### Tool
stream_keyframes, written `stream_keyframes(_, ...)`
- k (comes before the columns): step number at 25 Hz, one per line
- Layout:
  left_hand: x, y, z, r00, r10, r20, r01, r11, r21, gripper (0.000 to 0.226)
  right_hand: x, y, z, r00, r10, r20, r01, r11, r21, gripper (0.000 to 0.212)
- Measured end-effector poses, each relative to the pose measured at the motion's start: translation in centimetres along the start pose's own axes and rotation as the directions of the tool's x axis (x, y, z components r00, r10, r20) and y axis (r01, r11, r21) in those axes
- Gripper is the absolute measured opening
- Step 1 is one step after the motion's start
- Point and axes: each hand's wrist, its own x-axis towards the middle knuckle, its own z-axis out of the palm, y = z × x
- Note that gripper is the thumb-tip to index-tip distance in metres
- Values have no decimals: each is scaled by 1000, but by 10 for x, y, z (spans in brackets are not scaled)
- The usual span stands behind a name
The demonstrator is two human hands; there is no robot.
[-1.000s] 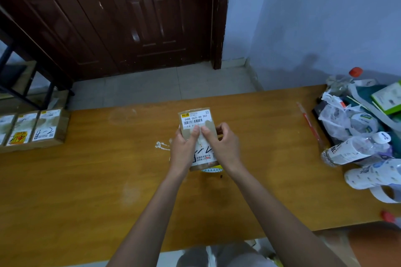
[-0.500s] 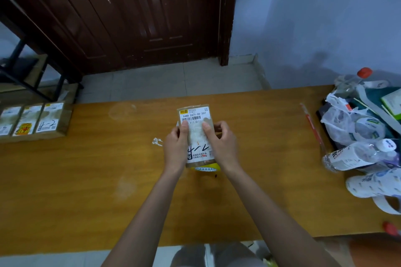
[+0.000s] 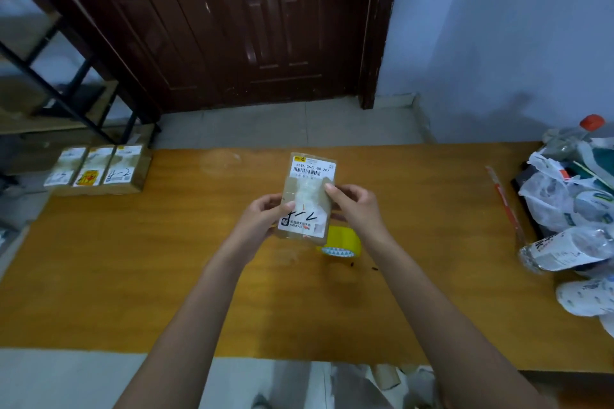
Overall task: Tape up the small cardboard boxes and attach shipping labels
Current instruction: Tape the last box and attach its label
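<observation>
Box [image 3: 307, 196] sits in your two hands above the middle of the table [image 3: 133, 276], tilted so its labelled face points at the camera. Shipping label [image 3: 311, 169] reads "548A 0671-00 207" over a barcode; lower part has big black handwritten strokes and small print I can't read. Clear tape band crosses the middle of the label.

Your left hand [image 3: 262, 216] grips the box's left edge, thumb on the front face, fingers curled behind. Your right hand [image 3: 354, 206] grips the right edge, thumb tip on the front near the tape band, other fingers wrapped round the back.

Yellow tape roll [image 3: 342, 242] lies on the table just below and right of the box, partly hidden by it.

Three labelled boxes [image 3: 99, 168] stand side by side, touching, at the table's far left corner; one carries a yellow-red sticker. Plastic bags and bottles [image 3: 571, 209] are piled at the right end. Red-and-clear strip [image 3: 501, 199] lies just left of that pile.
</observation>
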Motion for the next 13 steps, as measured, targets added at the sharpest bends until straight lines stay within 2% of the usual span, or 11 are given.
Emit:
stream_keyframes(5,-40,0,-58,993,88,-76,-97,988,-121,36,-27,-2,61,990,-30,137,25,999,37,34)
stream_keyframes(9,-88,-15,-133,990,124,-74,-132,985,-114,34,-70,7,141,991,-87,102,86,996,7,39)
stream_keyframes(13,-135,-30,-210,977,169,-128,-181,979,-95,26,-112,21,216,987,-99,124,103,994,-22,27)
